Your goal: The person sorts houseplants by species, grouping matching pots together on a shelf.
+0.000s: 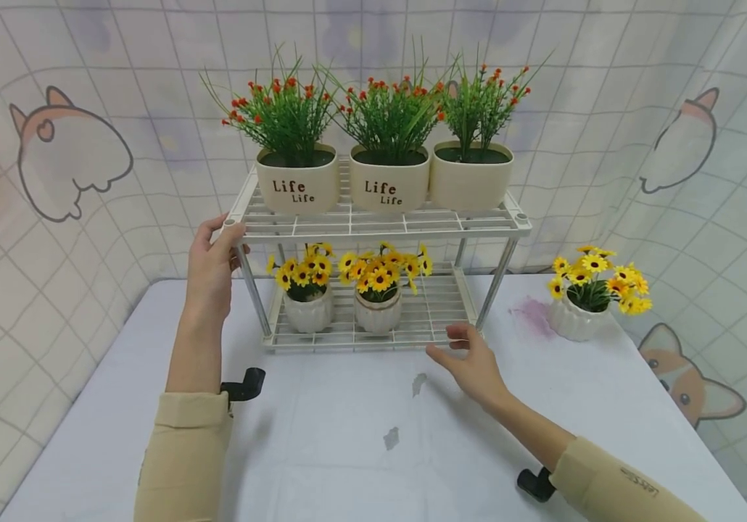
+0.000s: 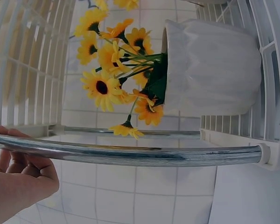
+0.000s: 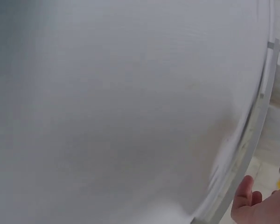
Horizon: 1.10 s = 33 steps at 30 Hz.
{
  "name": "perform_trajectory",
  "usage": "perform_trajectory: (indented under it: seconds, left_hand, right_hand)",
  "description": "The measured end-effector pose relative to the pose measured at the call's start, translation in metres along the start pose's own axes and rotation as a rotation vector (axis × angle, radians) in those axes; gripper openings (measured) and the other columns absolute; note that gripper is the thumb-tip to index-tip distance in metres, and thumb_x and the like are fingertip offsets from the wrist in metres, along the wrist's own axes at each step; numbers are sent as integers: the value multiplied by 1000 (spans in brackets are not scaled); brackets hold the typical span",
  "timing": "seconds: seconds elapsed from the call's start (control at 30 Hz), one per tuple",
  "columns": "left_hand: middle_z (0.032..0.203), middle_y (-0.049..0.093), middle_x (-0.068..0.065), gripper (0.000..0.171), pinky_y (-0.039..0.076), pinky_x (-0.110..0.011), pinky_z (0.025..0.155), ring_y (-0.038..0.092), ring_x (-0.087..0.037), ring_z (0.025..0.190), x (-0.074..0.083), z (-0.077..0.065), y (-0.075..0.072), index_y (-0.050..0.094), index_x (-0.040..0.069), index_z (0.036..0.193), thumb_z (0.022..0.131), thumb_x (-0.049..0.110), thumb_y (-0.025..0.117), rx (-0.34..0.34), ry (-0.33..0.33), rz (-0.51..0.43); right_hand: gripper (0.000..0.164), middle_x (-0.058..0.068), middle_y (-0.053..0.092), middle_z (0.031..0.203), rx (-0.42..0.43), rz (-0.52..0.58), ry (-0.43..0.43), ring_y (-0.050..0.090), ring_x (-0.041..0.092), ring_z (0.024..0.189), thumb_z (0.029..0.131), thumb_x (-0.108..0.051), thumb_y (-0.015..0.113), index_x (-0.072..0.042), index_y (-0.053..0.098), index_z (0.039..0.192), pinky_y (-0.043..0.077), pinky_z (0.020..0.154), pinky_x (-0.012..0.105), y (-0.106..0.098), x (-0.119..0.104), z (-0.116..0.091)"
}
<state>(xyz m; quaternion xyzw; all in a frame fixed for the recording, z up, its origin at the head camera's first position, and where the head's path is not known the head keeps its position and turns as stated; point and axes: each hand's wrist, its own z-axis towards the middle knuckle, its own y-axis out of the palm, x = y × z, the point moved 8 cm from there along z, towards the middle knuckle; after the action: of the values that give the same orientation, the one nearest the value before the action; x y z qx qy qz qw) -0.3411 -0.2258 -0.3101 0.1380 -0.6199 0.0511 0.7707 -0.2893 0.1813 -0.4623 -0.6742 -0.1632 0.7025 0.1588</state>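
Observation:
A white two-tier wire rack [image 1: 373,235] with silver posts stands on the table. My left hand [image 1: 212,254] grips its upper front left corner; in the left wrist view the fingers [image 2: 17,161] curl behind the post. By the lower tier's front edge, toward the right, is my right hand [image 1: 474,366], thumb and fingers apart with nothing between them. On the lower tier sit two white pots of yellow flowers, one at left [image 1: 309,312] and one near the middle [image 1: 378,312]. Whether the right fingers touch the rack, I cannot tell.
Three cream planters with red-flowered greenery line the upper tier: left [image 1: 298,181], middle [image 1: 389,177], right [image 1: 471,177]. Another white pot of yellow flowers [image 1: 578,319] stands on the table [image 1: 321,449], right of the rack. A patterned curtain [image 1: 171,145] hangs behind.

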Motion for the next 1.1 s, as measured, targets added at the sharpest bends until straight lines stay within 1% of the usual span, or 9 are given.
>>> perform_trajectory:
  seconds: [0.2,0.37,0.47,0.57,0.73,0.83,0.93,1.03,1.1]
  left_hand:
    - [121,62,-2,46,34,-34,95,52,-18,96,0,0,0,51,15,144,103,32,62,-1,-3,-4]
    - [122,61,-3,46,34,-34,95,51,-17,96,0,1,-1,51,15,145,103,32,62,4,1,-1]
    - [125,61,-5,46,34,-35,95,51,-17,96,0,1,-1,51,15,145,103,32,62,5,6,3]
    - [125,61,-6,46,34,-35,95,51,-17,96,0,0,0,51,15,145,103,32,61,7,8,10]
    - [120,62,-3,46,34,-34,94,51,-17,95,0,0,0,51,15,145,103,31,62,9,12,8]
    - [119,62,-2,45,35,-33,92,51,-17,94,1,-1,0,52,14,143,103,31,62,7,16,6]
    - [119,62,-2,43,35,-32,91,51,-17,92,1,-1,0,53,13,141,103,30,62,5,19,-2]
    - [119,62,-3,41,36,-31,90,51,-17,92,0,0,0,53,13,140,103,30,62,4,21,-5]
    - [118,62,-3,41,36,-31,90,51,-17,91,0,0,0,53,13,139,103,30,63,3,21,-8]
  right_hand:
    - [58,19,55,136,19,28,84,52,31,124,96,-34,76,1,52,136,50,87,28,-32,24,-10]
    - [58,19,54,133,57,51,160,52,30,122,97,-35,73,3,51,136,52,83,25,-63,42,-13]
    - [62,18,54,133,114,28,206,52,29,121,98,-39,72,3,50,138,51,81,23,-85,53,-11]
    - [67,19,52,136,187,17,252,52,29,121,98,-43,70,3,47,141,49,75,17,-109,65,-8]
    - [72,18,48,141,325,41,325,51,26,120,98,-46,68,1,42,146,47,70,14,-144,83,-3]
    - [75,15,45,143,414,56,382,48,25,121,98,-47,67,-1,37,149,47,75,17,-161,92,-1]
    - [83,18,39,148,491,73,423,44,30,129,96,-47,68,-1,30,153,47,91,29,-173,99,2]
    - [93,21,28,156,531,95,457,34,35,139,95,-50,68,-1,18,156,39,107,42,-182,103,6]
    - [96,22,21,160,549,109,469,27,36,145,94,-51,67,-3,12,157,32,114,46,-186,105,10]
